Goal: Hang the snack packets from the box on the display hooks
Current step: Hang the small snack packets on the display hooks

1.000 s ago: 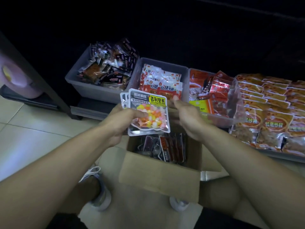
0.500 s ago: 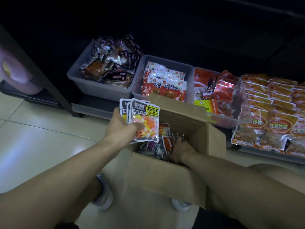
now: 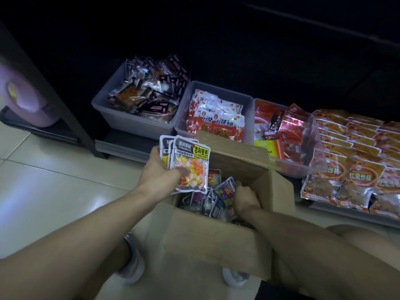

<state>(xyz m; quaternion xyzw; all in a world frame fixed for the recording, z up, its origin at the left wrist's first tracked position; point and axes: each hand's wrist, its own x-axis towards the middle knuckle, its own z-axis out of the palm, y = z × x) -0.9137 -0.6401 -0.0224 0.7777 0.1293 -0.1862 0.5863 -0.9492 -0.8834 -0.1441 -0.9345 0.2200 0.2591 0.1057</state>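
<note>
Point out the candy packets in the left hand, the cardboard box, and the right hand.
candy packets [image 3: 191, 168], head view, front packet's clear window
cardboard box [image 3: 216, 241], head view, near outer wall
right hand [image 3: 245, 198], head view, back of hand

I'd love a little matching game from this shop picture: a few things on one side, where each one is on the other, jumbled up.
Things:
1. candy packets
2. right hand
3. dark wrapped snacks
4. cardboard box

Places:
A. leftmost grey tub
B. on the floor before the person
C. in the left hand
D. down inside the box

Pairs: 1-C, 2-D, 3-A, 4-B
</note>
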